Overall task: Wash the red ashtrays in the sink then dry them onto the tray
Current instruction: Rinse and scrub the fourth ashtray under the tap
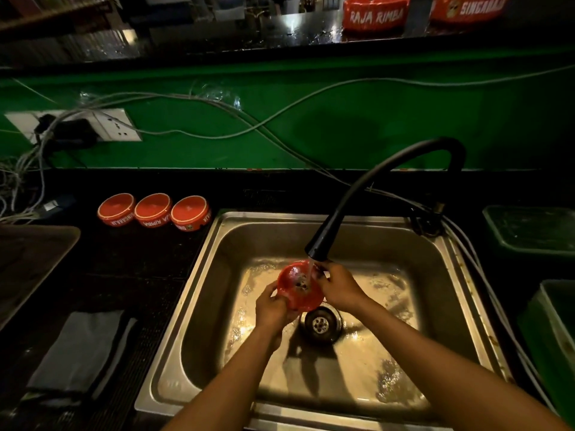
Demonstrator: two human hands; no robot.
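Both hands worked over the steel sink (199, 275), set into the dark surface (130, 269). The left hand (272, 306) gripped the near-left rim of a red ashtray (298, 287), fingers curled round its edge. The right hand (337, 287) pinched the far-right rim of the same ashtray. The ashtray was held tilted above the sink floor, its hollow turned up toward the camera, just beyond the drain (320, 325). Water ran from the black faucet (385, 178) head straight into the hollow; the sink floor was wet and foamy.

Three more red ashtrays (154, 209) stood in a row on the surface beyond the sink's far-left corner, touching or nearly touching, white lettering on their sides. A brown tray (28, 259) lay at the left edge of the surface. A folded grey cloth (81, 349) lay nearer, between the tray and the sink's left rim.

Two larger red ashtrays (376, 14) sat on the upper ledge at the far right. White cables (217, 119) trailed across the green wall from a socket plate (115, 122). Green bins (535, 228) stood to the right of the sink.
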